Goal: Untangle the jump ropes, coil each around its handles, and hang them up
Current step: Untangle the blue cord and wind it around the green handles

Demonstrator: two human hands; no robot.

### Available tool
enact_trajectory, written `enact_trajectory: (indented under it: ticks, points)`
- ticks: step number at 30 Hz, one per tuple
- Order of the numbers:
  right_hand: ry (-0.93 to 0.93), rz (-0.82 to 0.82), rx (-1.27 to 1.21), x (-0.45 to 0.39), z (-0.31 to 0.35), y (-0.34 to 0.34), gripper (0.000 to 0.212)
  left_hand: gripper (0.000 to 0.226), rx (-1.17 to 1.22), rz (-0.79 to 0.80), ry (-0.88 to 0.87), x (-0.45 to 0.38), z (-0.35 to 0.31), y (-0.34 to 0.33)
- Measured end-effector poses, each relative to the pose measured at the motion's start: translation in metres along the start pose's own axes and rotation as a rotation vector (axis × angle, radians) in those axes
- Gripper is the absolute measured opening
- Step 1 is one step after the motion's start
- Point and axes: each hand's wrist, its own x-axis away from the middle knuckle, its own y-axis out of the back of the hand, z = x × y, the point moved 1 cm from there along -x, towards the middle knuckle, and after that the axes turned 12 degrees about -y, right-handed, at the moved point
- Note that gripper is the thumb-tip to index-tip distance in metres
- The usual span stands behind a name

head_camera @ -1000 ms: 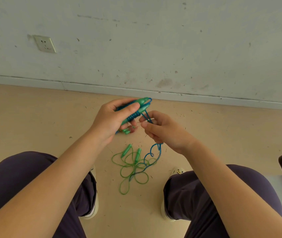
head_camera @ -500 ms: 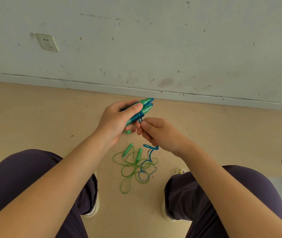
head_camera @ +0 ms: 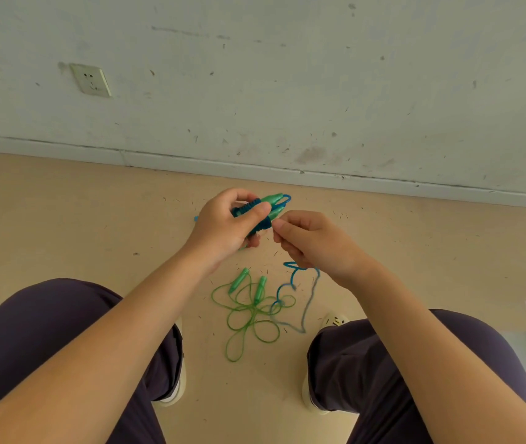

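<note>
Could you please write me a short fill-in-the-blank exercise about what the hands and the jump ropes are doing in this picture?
1. The left hand grips a pair of handles wound with ____ rope.
2. The right hand pinches the blue rope, whose loose end trails down to the ____.
3. The green rope lies in loose loops between the person's ____.
4. On the wall, upper left, is a white ____.

Missing words: blue; floor; feet; socket

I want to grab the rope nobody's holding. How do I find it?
Look at the tan floor between the person's knees. The green jump rope lies there in loose loops, two green handles at its top. The blue rope beside it runs up into the right hand.
</note>
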Motion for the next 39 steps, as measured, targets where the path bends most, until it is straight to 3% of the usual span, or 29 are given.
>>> enact_trajectory:
  ticks: [6,13,18,23,28,34,39]
  points:
    - [0.040,-0.038,0.037,0.003,0.002,0.009,0.030,0.019,-0.009,0.093,0.017,-0.002,0.002,0.003]
    - [-0.047,-0.030,0.030,0.000,0.001,0.010,0.031,0.027,0.222,-0.211,0.061,-0.009,0.004,0.005]
    - [-0.092,-0.199,0.114,-0.004,0.005,0.011,0.028,0.024,0.250,-0.220,0.032,-0.008,0.000,0.005]
    - [0.016,-0.152,0.132,0.001,0.005,0.004,0.027,0.020,0.080,-0.214,-0.023,-0.001,0.000,-0.001]
    - [0.074,-0.100,0.068,-0.001,0.001,0.003,0.020,0.013,-0.147,0.001,-0.072,0.001,0.010,-0.008]
    - [0.093,-0.162,0.141,-0.007,-0.003,0.017,0.020,0.018,0.011,0.312,0.109,0.003,0.002,-0.002]
    - [0.129,-0.261,0.321,-0.007,-0.006,0.019,0.022,0.027,-0.051,0.464,0.169,0.003,-0.002,0.004]
